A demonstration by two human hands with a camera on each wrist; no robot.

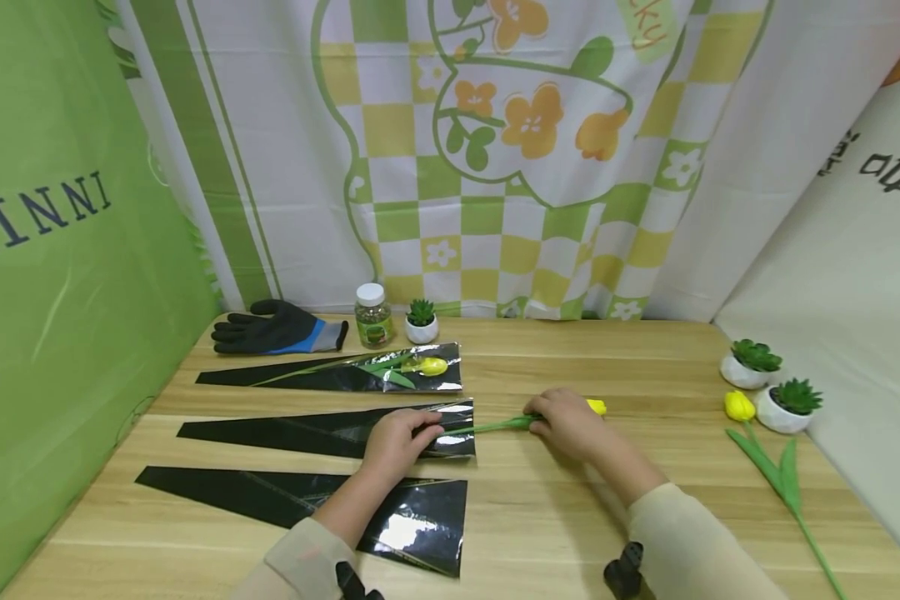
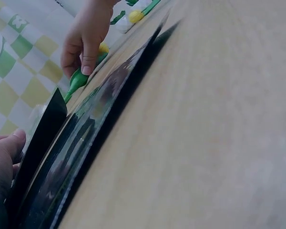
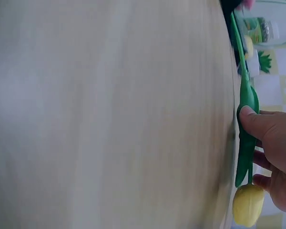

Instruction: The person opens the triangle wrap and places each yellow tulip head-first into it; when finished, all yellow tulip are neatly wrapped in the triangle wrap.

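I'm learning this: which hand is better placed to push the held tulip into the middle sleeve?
Probably the right hand: it grips the tulip by its leaves, while the left hand is busy holding the sleeve.

At the left fingers (image 1: pixel 429 417) is a wrapper (image 1: pixel 307 431) of glossy plastic film; at the right fingers (image 1: pixel 538 410), a smooth, plastic-looking tulip (image 3: pixel 246 148). Below both, the table (image 1: pixel 540 525) is smooth grained wood. Beyond the fingers, the curtain (image 1: pixel 510 167) is cloth, the glove (image 1: pixel 273 329) matt, the jar (image 1: pixel 375 323) clear and shiny.
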